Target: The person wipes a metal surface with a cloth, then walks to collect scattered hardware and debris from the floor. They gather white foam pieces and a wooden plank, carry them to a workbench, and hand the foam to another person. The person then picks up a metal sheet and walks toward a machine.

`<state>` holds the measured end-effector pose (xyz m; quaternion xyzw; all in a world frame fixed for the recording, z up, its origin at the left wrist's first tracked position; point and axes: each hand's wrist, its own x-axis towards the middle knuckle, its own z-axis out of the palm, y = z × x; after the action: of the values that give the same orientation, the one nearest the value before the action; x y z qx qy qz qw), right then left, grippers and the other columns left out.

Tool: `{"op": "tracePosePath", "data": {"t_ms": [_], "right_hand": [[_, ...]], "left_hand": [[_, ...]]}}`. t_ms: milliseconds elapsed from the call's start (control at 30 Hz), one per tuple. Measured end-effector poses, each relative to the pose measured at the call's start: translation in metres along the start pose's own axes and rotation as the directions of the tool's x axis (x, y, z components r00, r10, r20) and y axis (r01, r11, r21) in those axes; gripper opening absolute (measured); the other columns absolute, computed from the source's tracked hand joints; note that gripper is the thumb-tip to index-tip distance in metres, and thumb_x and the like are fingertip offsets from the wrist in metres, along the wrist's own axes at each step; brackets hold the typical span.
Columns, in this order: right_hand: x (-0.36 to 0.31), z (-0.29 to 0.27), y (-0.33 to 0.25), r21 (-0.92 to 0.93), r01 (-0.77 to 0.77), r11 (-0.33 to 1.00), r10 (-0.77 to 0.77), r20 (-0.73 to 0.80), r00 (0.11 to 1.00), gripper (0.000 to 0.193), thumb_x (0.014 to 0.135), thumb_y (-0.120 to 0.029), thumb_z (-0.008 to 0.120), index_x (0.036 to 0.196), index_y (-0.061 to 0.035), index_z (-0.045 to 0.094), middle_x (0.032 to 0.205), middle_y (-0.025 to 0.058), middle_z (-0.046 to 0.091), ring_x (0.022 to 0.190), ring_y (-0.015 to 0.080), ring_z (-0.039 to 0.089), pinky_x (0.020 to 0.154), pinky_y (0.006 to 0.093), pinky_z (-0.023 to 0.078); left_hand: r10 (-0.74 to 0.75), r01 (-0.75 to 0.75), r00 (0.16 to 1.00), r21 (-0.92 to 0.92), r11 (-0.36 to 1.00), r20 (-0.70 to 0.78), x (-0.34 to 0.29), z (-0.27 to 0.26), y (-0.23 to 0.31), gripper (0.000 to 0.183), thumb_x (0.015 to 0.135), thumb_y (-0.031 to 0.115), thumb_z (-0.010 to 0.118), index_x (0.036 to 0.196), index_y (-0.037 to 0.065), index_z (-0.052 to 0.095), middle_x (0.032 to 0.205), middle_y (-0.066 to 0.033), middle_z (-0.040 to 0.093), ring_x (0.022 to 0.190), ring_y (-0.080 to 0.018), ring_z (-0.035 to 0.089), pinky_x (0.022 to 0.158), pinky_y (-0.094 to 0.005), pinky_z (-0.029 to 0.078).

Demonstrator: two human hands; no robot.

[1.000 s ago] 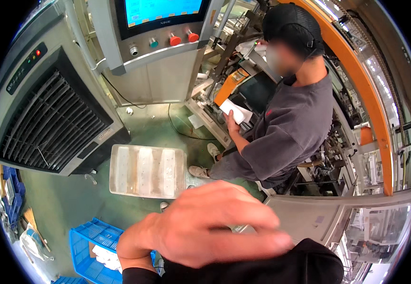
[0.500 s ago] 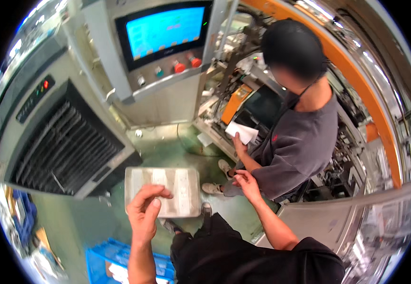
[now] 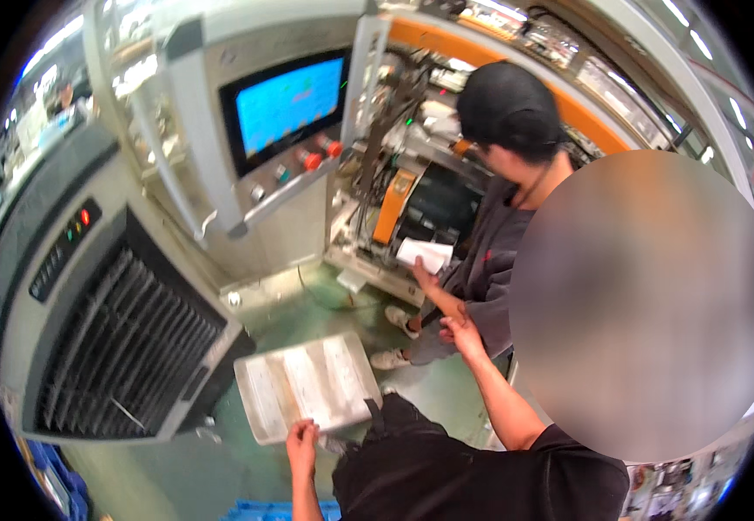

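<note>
My left hand (image 3: 304, 431) is beside the near edge of a pale ribbed tray (image 3: 306, 388), fingers curled in toward the thumb; nothing shows in it. I cannot tell whether it touches the tray. My right hand (image 3: 464, 335) reaches forward, its fingers loosely bent and slightly apart, with nothing visible in it. Its fingertips meet or overlap the forearm (image 3: 449, 304) of a co-worker (image 3: 497, 252) in a dark cap and grey top; contact is unclear. The co-worker's hand holds a folded white sheet or cloth (image 3: 426, 255).
A large air cooler (image 3: 134, 321) stands at left. Behind the tray is a control panel (image 3: 290, 113) with a blue screen and red buttons. Machinery with an orange cover (image 3: 394, 207) lies beyond the co-worker. A blue crate (image 3: 281, 511) shows below. A blurred patch hides the right side.
The view has shifted and turned. My left hand has drawn back from above the tray to its near edge, its fingers closer together. My right hand now meets or overlaps the co-worker's forearm.
</note>
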<state>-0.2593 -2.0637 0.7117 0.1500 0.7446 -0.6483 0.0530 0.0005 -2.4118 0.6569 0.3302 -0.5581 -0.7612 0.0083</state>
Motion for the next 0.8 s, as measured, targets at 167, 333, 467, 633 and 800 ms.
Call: {"op": "tracePosePath", "data": {"t_ms": [167, 333, 467, 633, 800], "right_hand": [[-0.021, 0.017, 0.007, -0.116, -0.030, 0.993, 0.032, 0.015, 0.999, 0.027, 0.091, -0.014, 0.055, 0.115, -0.0005, 0.057, 0.086, 0.0066, 0.066, 0.067, 0.0130, 0.061, 0.061, 0.0264, 0.051], [-0.012, 0.055, 0.067, -0.301, -0.151, 0.942, 0.243, 0.297, 0.924, 0.018, 0.091, -0.012, 0.054, 0.105, -0.0017, 0.060, 0.084, 0.0071, 0.066, 0.068, 0.0136, 0.063, 0.061, 0.0278, 0.051], [-0.012, 0.137, 0.079, -0.276, -0.145, 0.950, 0.263, 0.461, 0.848, 0.023, 0.090, -0.011, 0.053, 0.110, -0.0013, 0.058, 0.086, 0.0066, 0.066, 0.072, 0.0131, 0.063, 0.065, 0.0284, 0.052], [0.014, 0.182, 0.000, -0.280, 0.223, 0.934, -0.030, 0.559, 0.828, 0.038, 0.087, -0.003, 0.049, 0.125, -0.0011, 0.047, 0.088, 0.0065, 0.063, 0.078, 0.0141, 0.062, 0.074, 0.0291, 0.050], [0.060, 0.212, -0.106, -0.121, 0.443, 0.888, -0.383, 0.337, 0.860, 0.061, 0.087, -0.014, 0.055, 0.141, -0.0049, 0.026, 0.089, 0.0106, 0.063, 0.079, 0.0220, 0.061, 0.075, 0.0340, 0.049]], "left_hand": [[-0.040, 0.024, 0.985, -0.095, 0.995, -0.168, -0.010, -0.021, -0.011, 0.020, 0.092, 0.013, 0.055, 0.104, -0.002, 0.059, 0.089, -0.0080, 0.063, 0.079, -0.0146, 0.061, 0.074, -0.0268, 0.050], [-0.217, 0.179, 0.937, -0.159, 0.971, -0.272, -0.030, -0.046, -0.121, 0.016, 0.092, 0.014, 0.056, 0.097, 0.000, 0.060, 0.081, -0.0074, 0.063, 0.067, -0.0140, 0.059, 0.062, -0.0263, 0.049], [-0.344, 0.294, 0.891, -0.202, 0.934, -0.296, -0.041, -0.038, -0.120, 0.014, 0.092, 0.013, 0.056, 0.099, 0.002, 0.059, 0.082, -0.0093, 0.064, 0.063, -0.0142, 0.059, 0.057, -0.0244, 0.047], [-0.194, 0.188, 0.940, -0.050, 0.981, -0.282, 0.009, -0.024, -0.068, 0.020, 0.092, 0.014, 0.056, 0.104, 0.000, 0.059, 0.086, -0.0122, 0.065, 0.069, -0.0192, 0.064, 0.059, -0.0280, 0.050], [-0.057, 0.068, 0.962, 0.031, 0.997, -0.269, 0.053, -0.046, -0.060, 0.022, 0.090, 0.019, 0.057, 0.100, -0.001, 0.058, 0.079, -0.0111, 0.064, 0.064, -0.0185, 0.062, 0.055, -0.0285, 0.047]]}}
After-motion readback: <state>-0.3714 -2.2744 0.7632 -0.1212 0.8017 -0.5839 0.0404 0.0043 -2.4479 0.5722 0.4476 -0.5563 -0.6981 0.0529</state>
